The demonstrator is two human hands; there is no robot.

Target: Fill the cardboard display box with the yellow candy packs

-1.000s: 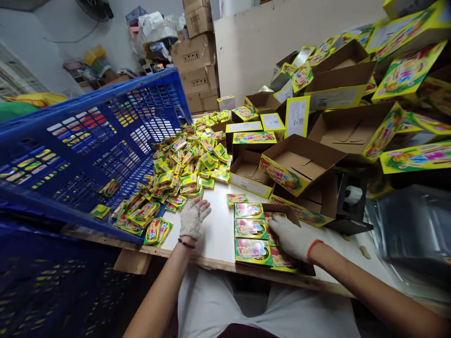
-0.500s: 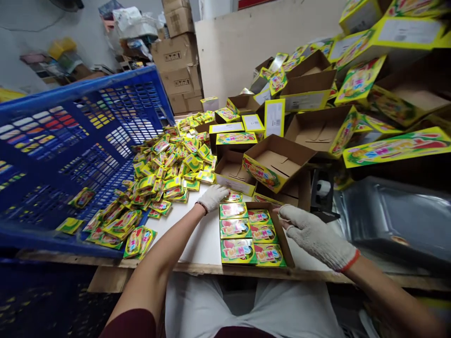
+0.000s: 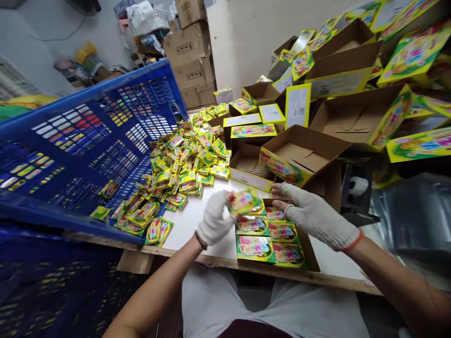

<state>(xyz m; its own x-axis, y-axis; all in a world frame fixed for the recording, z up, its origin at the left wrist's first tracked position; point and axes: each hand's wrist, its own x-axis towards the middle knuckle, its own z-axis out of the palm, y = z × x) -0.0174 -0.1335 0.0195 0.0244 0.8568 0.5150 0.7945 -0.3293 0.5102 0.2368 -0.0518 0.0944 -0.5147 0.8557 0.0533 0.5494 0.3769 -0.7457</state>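
In a fingerless white knit glove, my left hand (image 3: 214, 218) grips a small yellow-green candy pack (image 3: 245, 201), slightly blurred, above the back left corner of a shallow cardboard display box (image 3: 312, 251). Inside that box lie two columns of flat packs (image 3: 255, 248) printed "TWINS". My right hand (image 3: 317, 216), gloved the same way, hovers over the box's back right corner with fingers stretched and apart, holding nothing. Left of the box is a heap of loose packs (image 3: 190, 162) on the white tabletop (image 3: 220, 234).
A tilted blue plastic crate (image 3: 81, 159) with packs in it borders the heap. Several open brown-lined cartons (image 3: 299, 155) are piled behind and to the right. A black tape dispenser (image 3: 357, 188) and clear plastic wrapping (image 3: 408, 220) sit at right. Stacked brown boxes (image 3: 190, 61) stand behind.
My left hand has lifted a pack from behind the box and drawn it back over the box's left side. My right hand remains near the box's right edge. The camera view has shifted left.
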